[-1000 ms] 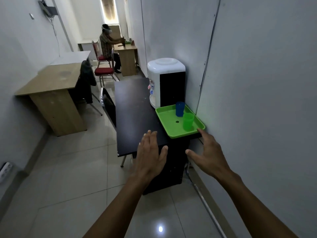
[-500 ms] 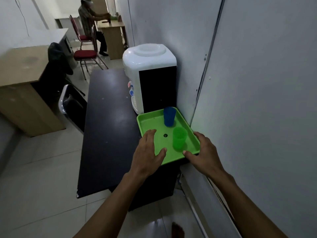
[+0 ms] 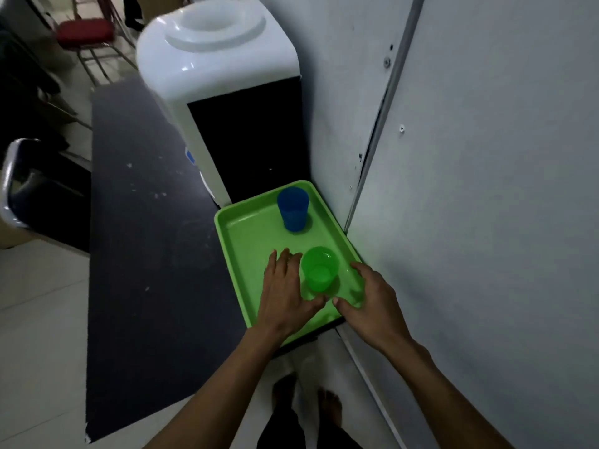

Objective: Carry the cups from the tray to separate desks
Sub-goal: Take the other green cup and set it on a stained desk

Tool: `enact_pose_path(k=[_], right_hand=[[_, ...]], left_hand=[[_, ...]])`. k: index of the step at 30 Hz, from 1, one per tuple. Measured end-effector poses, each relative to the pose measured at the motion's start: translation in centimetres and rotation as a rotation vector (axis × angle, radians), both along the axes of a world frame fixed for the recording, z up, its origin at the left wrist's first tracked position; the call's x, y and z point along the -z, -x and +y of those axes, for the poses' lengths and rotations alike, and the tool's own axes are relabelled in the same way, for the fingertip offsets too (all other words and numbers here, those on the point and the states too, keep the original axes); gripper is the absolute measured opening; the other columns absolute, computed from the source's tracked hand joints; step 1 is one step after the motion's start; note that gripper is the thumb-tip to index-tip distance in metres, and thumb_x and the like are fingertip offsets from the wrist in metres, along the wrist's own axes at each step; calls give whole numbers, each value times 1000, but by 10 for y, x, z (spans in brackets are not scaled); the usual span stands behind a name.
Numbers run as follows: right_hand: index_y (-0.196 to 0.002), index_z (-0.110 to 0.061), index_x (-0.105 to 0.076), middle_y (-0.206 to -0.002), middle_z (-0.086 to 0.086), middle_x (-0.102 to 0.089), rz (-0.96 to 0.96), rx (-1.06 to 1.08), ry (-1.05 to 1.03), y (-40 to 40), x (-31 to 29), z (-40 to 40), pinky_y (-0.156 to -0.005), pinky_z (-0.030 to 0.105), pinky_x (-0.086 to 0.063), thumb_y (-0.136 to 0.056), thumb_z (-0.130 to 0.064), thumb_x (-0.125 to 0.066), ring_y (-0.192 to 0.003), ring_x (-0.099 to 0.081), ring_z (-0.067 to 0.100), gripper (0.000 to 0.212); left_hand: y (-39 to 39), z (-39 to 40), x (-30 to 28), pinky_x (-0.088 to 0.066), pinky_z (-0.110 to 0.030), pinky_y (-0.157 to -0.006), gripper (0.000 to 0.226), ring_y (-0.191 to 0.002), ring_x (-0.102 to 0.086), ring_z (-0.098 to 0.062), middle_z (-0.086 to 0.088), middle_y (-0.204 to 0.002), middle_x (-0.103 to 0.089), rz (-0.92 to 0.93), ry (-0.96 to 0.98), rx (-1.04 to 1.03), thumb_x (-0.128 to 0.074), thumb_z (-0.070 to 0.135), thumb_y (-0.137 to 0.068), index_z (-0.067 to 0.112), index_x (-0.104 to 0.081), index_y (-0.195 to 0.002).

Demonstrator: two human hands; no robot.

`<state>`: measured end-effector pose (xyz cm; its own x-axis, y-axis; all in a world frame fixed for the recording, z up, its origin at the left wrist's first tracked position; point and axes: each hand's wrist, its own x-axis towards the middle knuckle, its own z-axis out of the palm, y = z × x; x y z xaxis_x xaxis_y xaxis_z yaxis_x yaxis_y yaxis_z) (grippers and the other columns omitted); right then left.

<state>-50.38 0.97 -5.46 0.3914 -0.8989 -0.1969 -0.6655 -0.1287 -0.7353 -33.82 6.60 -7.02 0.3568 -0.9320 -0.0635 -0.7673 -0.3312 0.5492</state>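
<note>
A green tray [image 3: 249, 234] lies on the near right end of a dark desk [image 3: 146, 228], against the wall. On it stand a blue cup [image 3: 292, 209] at the far side and a green cup [image 3: 319, 269] nearer me. My left hand [image 3: 283, 296] hovers over the tray just left of the green cup, fingers apart. My right hand [image 3: 366, 303] is just right of that cup, fingers spread over the tray's near right corner. Both thumbs nearly meet in front of the cup. Neither hand grips anything.
A white water dispenser [image 3: 220, 92] stands on the desk right behind the tray. A grey wall panel [image 3: 470, 189] runs along the right. A black chair [image 3: 35, 192] sits left of the desk, a red chair [image 3: 84, 30] farther back. My bare feet show on the tiled floor.
I have stepped closer to the desk. Both hands moved forward from the tray's near edge to either side of the green cup.
</note>
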Motion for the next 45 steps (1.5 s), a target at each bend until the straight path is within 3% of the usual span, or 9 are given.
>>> enact_pose_path(k=[4, 11, 17, 24, 32, 38, 41, 43, 45], right_hand=[[-140, -21, -45, -137, 4, -54, -26, 55, -33, -1, 12, -6, -100, 42, -47, -75, -36, -70, -123, -52, 22, 71], [-135, -18, -51, -130, 0, -59, -73, 132, -24, 4, 23, -12, -95, 43, -51, -79, -26, -70, -118, -56, 17, 61], [-134, -18, -52, -127, 0, -61, -100, 168, -43, 4, 25, -13, -94, 44, -51, -77, -33, -65, -117, -57, 16, 60], [-132, -15, -54, -125, 0, -62, -123, 154, -21, 11, 23, -13, -99, 41, -50, -82, -24, -70, -117, -57, 16, 53], [-125, -20, -61, -120, -5, -65, -225, 221, -75, 13, 0, -14, -92, 33, -52, -88, -31, -66, -110, -59, 9, 38], [-97, -20, -73, -96, -3, -74, -377, 331, -376, 5, -28, -8, -90, 43, -51, -72, -70, -58, -100, -67, 21, 57], [-104, -20, -70, -102, 3, -70, -450, 399, -622, 4, -53, 0, -85, 37, -47, -83, -68, -49, -98, -63, 20, 57], [-110, -21, -68, -105, 6, -70, -500, 408, -709, 7, -64, 9, -94, 40, -45, -80, -73, -45, -103, -62, 21, 64], [-114, -21, -67, -104, 8, -70, -567, 431, -736, 10, -75, 23, -91, 40, -45, -74, -79, -46, -103, -63, 24, 74]], left_hand=[[-4, -24, 20, -11, -49, -120, 102, -148, -2, -33, -20, -156, -22, -2, -37, 25, -74, 57, -67, 9, -30, -146], [-8, -47, 34, -15, -44, -120, 97, -149, -7, -29, -19, -154, -29, 83, -20, 44, -80, 48, -65, 7, -37, -141], [-7, -51, 35, -20, -38, -118, 90, -147, -14, -27, -17, -151, -35, 159, -1, 17, -85, 41, -59, 6, -45, -131], [-8, -50, 31, -23, -43, -117, 87, -147, -16, -30, -19, -147, -41, 178, 62, 11, -89, 39, -51, 4, -54, -122], [-5, -34, -6, -23, -49, -117, 89, -147, -15, -25, -14, -149, -39, 123, 157, 58, -72, 59, -47, 7, -58, -117], [-10, -16, -54, -27, -55, -114, 84, -147, -18, -25, -11, -150, -40, 76, 279, 175, -74, 60, -44, 10, -61, -110], [-13, -6, -79, -27, -55, -114, 83, -147, -17, -24, -10, -149, -41, 50, 324, 274, -75, 59, -44, 11, -61, -111], [-15, -1, -93, -27, -54, -114, 83, -148, -15, -22, -8, -150, -40, 35, 344, 345, -77, 57, -43, 13, -61, -111], [-16, 4, -106, -26, -53, -115, 83, -148, -15, -21, -6, -149, -40, 31, 367, 440, -79, 58, -42, 15, -60, -111]])
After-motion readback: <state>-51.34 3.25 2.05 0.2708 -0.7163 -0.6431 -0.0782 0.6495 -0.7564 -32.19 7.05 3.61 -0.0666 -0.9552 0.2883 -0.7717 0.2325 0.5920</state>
